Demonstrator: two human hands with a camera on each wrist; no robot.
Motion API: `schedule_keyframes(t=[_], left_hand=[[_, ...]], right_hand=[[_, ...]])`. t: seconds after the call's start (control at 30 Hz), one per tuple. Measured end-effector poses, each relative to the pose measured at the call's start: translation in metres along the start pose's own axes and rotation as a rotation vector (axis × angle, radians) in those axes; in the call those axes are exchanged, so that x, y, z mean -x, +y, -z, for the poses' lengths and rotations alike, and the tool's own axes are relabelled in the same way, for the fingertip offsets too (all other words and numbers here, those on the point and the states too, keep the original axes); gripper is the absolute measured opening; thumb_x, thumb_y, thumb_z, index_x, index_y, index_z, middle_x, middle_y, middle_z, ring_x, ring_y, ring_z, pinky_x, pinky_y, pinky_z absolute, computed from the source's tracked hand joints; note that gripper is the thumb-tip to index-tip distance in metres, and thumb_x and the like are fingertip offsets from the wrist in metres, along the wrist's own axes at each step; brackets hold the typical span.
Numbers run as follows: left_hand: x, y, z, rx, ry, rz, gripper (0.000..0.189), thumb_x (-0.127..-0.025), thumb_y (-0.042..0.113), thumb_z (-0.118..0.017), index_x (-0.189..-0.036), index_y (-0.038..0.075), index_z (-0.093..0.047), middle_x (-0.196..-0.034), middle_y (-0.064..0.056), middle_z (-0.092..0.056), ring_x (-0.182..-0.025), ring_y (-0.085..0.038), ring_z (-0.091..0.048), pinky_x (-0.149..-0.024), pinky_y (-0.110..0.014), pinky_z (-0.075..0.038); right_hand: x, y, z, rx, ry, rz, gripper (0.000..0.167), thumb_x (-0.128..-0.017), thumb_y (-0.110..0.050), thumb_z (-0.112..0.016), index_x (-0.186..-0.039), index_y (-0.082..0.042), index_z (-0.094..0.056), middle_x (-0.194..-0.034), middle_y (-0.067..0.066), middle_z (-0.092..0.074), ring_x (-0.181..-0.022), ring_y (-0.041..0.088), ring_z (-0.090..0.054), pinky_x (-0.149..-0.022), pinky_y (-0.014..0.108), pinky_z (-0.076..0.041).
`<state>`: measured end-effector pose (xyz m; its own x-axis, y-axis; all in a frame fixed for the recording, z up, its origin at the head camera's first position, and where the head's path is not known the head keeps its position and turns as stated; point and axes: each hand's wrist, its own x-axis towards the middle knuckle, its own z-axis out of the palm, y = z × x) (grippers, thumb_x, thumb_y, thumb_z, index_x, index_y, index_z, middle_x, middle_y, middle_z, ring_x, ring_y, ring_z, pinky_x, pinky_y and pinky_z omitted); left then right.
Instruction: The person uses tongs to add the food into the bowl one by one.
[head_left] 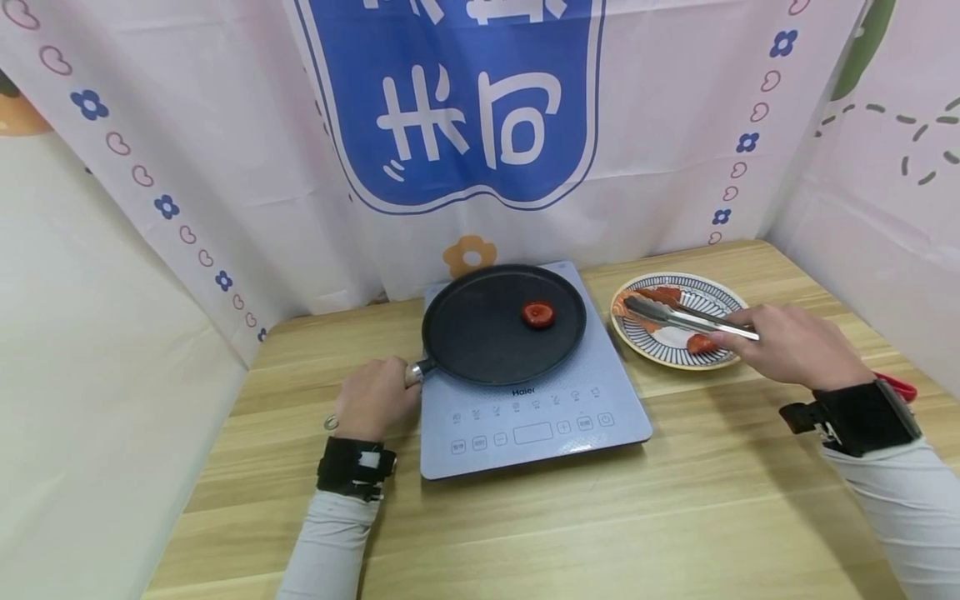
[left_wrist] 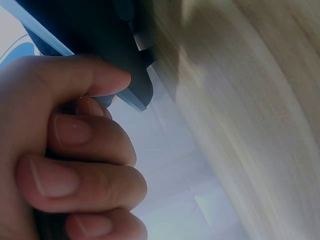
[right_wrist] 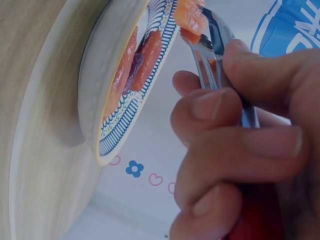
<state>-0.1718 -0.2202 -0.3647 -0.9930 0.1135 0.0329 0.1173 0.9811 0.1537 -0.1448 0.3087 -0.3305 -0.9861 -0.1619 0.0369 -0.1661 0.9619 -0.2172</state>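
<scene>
My left hand (head_left: 377, 398) grips the handle (head_left: 414, 372) of a flat black pan (head_left: 487, 333) on an induction cooktop; its curled fingers (left_wrist: 95, 185) show in the left wrist view. In the pan, right of the middle, lies one round red food piece (head_left: 537, 314). Over a patterned plate (head_left: 720, 292), my right hand (head_left: 798, 346) holds metal tongs (head_left: 701, 319). A glossy orange piece of food (right_wrist: 191, 17) is at the tong tips in the right wrist view. Reddish slices (right_wrist: 148, 60) lie on the plate, and a small red piece (head_left: 702, 343) sits near its front.
The light-grey cooktop (head_left: 480, 425) stands mid-table, its touch controls toward me. The plate is on the wooden table (head_left: 600, 525) to its right. A printed cloth (head_left: 247, 125) hangs behind the table, and light walls border both sides.
</scene>
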Motion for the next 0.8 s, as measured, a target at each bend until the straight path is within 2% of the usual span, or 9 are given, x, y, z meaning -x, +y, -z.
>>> schedule_keyframes(t=[0.27, 0.4, 0.6, 0.8], left_hand=[[0.0005, 0.0011, 0.0009, 0.004, -0.003, 0.006, 0.029, -0.092, 0.019, -0.066, -0.067, 0.013, -0.053, -0.063, -0.001, -0.049, -0.056, -0.019, -0.049, -0.047, -0.031, -0.034], [0.0004, 0.0013, 0.0011, 0.003, 0.001, 0.004, 0.029, -0.092, 0.019, -0.065, -0.067, 0.013, -0.053, -0.063, -0.001, -0.049, -0.056, -0.019, -0.049, -0.048, -0.031, -0.034], [0.0004, 0.0015, 0.0011, 0.002, 0.002, 0.002, 0.028, -0.092, 0.02, -0.066, -0.068, 0.013, -0.055, -0.064, -0.001, -0.05, -0.057, -0.02, -0.049, -0.048, -0.031, -0.034], [0.0007, 0.0009, 0.0002, -0.009, 0.01, -0.002, 0.029, -0.092, 0.019, -0.066, -0.067, 0.013, -0.053, -0.063, -0.001, -0.049, -0.056, -0.019, -0.049, -0.048, -0.031, -0.034]], right_hand=[[-0.0022, -0.0015, 0.0007, -0.005, -0.018, -0.007, 0.052, -0.103, -0.053, -0.062, -0.13, -0.01, -0.073, -0.106, 0.015, -0.072, -0.083, 0.028, -0.061, -0.059, 0.038, -0.043], [-0.0022, -0.0012, 0.0007, -0.007, -0.014, -0.005, 0.051, -0.102, -0.052, -0.063, -0.13, -0.011, -0.073, -0.104, 0.014, -0.072, -0.083, 0.028, -0.06, -0.058, 0.038, -0.041], [-0.0026, -0.001, 0.0008, -0.005, -0.009, -0.009, 0.055, -0.103, -0.053, -0.061, -0.134, -0.009, -0.07, -0.119, 0.025, -0.072, -0.091, 0.034, -0.067, -0.061, 0.045, -0.049], [-0.0052, -0.0007, 0.0014, -0.014, -0.009, -0.003, 0.051, -0.103, -0.052, -0.062, -0.13, -0.01, -0.073, -0.106, 0.016, -0.072, -0.085, 0.029, -0.062, -0.059, 0.038, -0.043]])
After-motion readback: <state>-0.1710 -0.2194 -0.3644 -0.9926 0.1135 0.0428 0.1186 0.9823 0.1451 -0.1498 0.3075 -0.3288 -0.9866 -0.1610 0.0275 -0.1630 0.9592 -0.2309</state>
